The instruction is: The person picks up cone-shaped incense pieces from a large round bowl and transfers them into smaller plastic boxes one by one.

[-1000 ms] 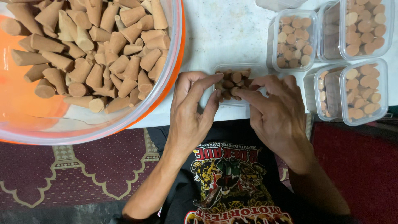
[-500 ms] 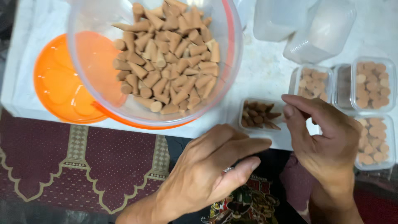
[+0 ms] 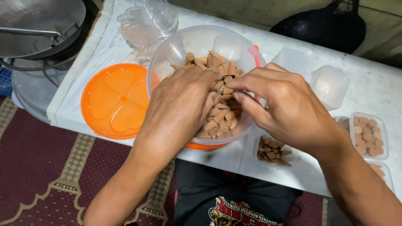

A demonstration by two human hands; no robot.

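Note:
A clear plastic bowl (image 3: pixel 197 37) holds a heap of brown cones (image 3: pixel 222 113). Both my hands reach into it. My left hand (image 3: pixel 184 104) lies on the heap with its fingers curled down into the cones. My right hand (image 3: pixel 284 109) comes in from the right, its fingertips pinched on cones at the middle of the heap. A small clear box (image 3: pixel 272 152), partly filled with cones, sits at the table's front edge below my right hand.
An orange lid (image 3: pixel 113 100) lies left of the bowl on the white table (image 3: pixel 377 79). Empty clear boxes (image 3: pixel 331 83) and filled boxes (image 3: pixel 370 134) stand to the right. A black pan (image 3: pixel 331 25) is at the back, metal pans (image 3: pixel 37 25) at the far left.
Both hands have left the small box at the table's front edge and gone up into the bowl of cones. The view has tilted up and taken in more of the table.

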